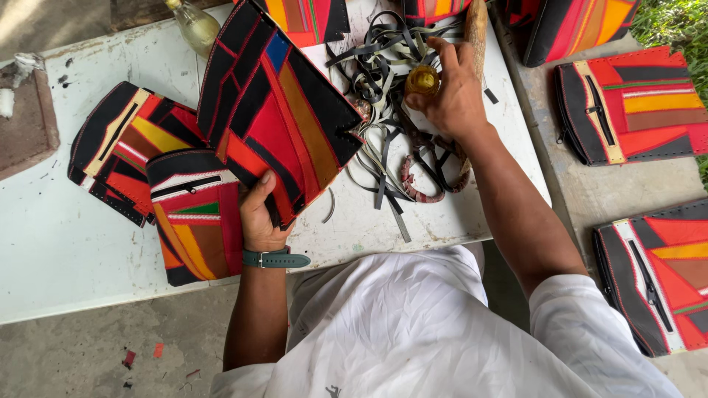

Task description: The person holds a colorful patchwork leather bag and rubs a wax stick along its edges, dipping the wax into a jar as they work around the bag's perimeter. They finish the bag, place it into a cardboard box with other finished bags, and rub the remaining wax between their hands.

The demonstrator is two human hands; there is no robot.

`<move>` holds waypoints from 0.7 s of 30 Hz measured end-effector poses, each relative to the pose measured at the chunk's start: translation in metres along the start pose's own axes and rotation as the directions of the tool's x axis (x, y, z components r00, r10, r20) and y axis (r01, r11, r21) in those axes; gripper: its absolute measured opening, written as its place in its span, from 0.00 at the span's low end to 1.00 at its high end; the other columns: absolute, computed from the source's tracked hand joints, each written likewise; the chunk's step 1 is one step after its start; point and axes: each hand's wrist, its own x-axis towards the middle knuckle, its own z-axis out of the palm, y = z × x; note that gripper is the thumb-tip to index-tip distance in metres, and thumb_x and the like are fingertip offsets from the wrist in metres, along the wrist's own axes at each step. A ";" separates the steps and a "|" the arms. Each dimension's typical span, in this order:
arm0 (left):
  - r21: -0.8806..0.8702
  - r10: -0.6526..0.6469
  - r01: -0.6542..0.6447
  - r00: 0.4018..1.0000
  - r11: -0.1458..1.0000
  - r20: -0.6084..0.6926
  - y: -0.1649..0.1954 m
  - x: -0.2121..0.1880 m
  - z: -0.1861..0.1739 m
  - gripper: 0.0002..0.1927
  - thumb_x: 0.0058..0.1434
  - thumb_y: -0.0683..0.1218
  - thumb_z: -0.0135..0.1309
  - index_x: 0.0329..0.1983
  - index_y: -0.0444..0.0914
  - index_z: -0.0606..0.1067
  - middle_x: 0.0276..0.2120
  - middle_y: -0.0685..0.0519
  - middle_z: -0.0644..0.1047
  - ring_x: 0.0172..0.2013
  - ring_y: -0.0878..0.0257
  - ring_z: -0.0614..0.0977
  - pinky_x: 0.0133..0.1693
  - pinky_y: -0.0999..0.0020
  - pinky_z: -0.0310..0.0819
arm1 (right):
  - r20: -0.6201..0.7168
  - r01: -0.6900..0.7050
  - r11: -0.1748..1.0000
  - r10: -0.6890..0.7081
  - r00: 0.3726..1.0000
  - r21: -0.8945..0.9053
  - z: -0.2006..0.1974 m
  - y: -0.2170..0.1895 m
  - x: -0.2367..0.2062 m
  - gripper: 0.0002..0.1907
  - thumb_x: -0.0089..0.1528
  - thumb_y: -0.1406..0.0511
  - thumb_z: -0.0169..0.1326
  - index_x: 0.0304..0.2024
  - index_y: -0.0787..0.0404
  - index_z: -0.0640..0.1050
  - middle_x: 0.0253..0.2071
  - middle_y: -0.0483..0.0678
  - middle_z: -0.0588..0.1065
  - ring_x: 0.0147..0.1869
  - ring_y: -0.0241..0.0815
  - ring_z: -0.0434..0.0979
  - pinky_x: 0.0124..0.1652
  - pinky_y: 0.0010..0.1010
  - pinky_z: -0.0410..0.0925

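Working at a scuffed white-painted tabletop set on a bare concrete floor, you sit with stitched panels spread all around you. Your left hand, a teal strap watch at the wrist, grips the lower edge of a large patchwork leather panel in black, red, orange and blue; fingers are curled behind it, thumb pressed on the front. That panel is raised above the table's middle, tilted, its long axis running from upper left to lower right, its punched edge facing the strips. Beneath and left of it lie two zippered patchwork leather pieces, overlapping. A grey concrete ledge to your right carries more zippered patchwork pieces, with grass at the far corner. A tangle of thin black and grey leather strips covers the table's far right part. Your right hand rests over that tangle, fingers closed around a small round yellow-amber object. A clear glass bottle stands at the table's far edge.
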 end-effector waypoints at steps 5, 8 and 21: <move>0.015 -0.002 0.003 0.999 1.000 -0.047 0.005 -0.003 -0.005 0.25 0.63 0.35 0.57 0.65 0.35 0.71 0.58 0.46 0.77 0.60 0.50 0.77 0.65 0.47 0.71 | 0.018 0.182 0.983 -0.182 0.983 -0.006 -0.003 0.012 -0.001 0.36 0.57 0.64 0.73 0.64 0.62 0.71 0.62 0.60 0.65 0.64 0.62 0.72 0.62 0.44 0.67; 0.015 -0.003 0.003 0.999 1.000 -0.034 0.003 -0.003 -0.009 0.24 0.63 0.35 0.57 0.63 0.37 0.72 0.58 0.48 0.77 0.60 0.51 0.78 0.65 0.47 0.71 | -0.037 0.243 0.969 -0.245 0.969 -0.040 -0.008 0.019 -0.007 0.32 0.59 0.61 0.74 0.61 0.61 0.73 0.63 0.60 0.65 0.64 0.63 0.71 0.60 0.47 0.69; 0.027 -0.145 0.142 0.980 0.989 0.134 -0.029 0.013 -0.053 0.30 0.56 0.35 0.59 0.64 0.31 0.70 0.56 0.42 0.78 0.56 0.48 0.80 0.61 0.51 0.74 | 0.009 0.282 0.939 -0.289 0.957 0.195 -0.069 -0.040 -0.058 0.27 0.54 0.72 0.60 0.58 0.53 0.79 0.64 0.52 0.67 0.71 0.52 0.65 0.67 0.42 0.60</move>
